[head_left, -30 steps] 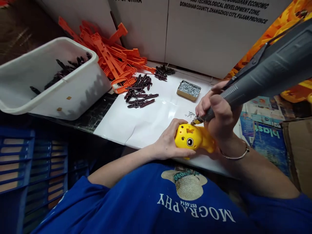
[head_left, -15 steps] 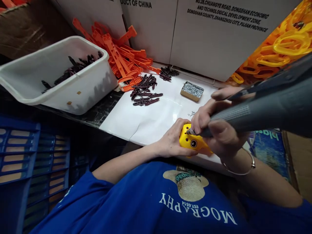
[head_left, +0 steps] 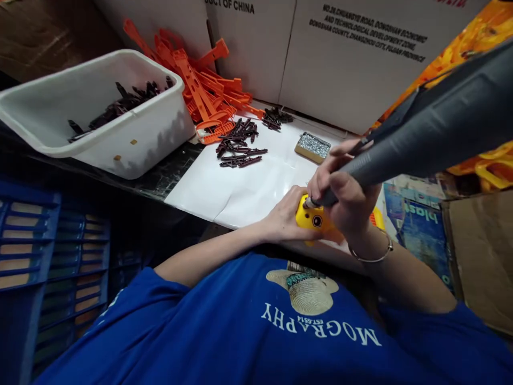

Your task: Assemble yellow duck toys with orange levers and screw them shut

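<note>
A: Where is the yellow toy (head_left: 310, 220)?
B: At the tabletop's (head_left: 240, 192) near edge, with the left hand (head_left: 286, 219) wrapped round its side. The right hand (head_left: 344, 200) is closed on the grey screwdriver (head_left: 420, 133), tip on the toy's top. It looks like screw-driving.
A: And the next move?
B: It calls for a square bit and a pinned toy.

assembly workshop | shipping cartons (head_left: 340, 59) | orange plastic parts (head_left: 200, 91) | screw tray (head_left: 313, 146)

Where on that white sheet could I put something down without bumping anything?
The widest bare patch of the sheet lies between the dark pins and the left hand. A narrower strip runs between pins and screw tray. Crowded: around the toy, right hand and driver, and by the orange parts.
</note>
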Demonstrator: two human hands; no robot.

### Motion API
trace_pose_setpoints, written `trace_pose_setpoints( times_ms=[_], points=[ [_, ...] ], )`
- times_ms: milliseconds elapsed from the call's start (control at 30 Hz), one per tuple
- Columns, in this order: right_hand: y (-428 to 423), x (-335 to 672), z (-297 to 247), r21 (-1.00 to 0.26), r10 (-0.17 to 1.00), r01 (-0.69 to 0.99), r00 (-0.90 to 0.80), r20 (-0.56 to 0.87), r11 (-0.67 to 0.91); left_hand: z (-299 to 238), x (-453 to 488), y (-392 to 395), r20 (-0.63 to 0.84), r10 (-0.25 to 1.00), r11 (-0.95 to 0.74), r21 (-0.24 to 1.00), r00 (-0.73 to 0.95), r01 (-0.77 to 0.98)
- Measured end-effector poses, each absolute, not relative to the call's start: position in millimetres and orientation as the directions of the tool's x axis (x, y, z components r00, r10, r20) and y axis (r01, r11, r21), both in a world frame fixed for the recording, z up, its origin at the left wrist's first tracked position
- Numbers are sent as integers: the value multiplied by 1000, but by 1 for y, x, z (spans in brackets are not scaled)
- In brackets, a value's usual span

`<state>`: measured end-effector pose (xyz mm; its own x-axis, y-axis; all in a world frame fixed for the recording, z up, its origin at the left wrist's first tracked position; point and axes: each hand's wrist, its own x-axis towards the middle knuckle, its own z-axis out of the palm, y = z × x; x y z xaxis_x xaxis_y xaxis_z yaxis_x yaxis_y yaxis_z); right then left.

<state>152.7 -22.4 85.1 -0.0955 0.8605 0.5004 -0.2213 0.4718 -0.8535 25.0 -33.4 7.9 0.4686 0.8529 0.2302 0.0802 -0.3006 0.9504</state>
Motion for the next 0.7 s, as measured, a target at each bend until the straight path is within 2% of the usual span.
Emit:
trace_pose_setpoints(
  times_ms=[100,267,500,600,700],
  points=[
    [-39,167,111,-785,832,-322,17,555,530,5,26,-35,217,838,-318,940,500,126],
    [-68,195,118,-772,794,-188,103,599,607,1,27,-37,235,841,-337,932,487,132],
    [-67,193,92,-762,792,-231,76,606,605,3,27,-40,220,841,-329,933,494,146],
    [-66,194,81,-798,814,-194,3,581,571,6,27,-41,225,835,-350,921,503,169],
    [-66,197,71,-771,775,-196,-71,628,607,8,29,-42,224,832,-370,906,507,206]
  ],
)
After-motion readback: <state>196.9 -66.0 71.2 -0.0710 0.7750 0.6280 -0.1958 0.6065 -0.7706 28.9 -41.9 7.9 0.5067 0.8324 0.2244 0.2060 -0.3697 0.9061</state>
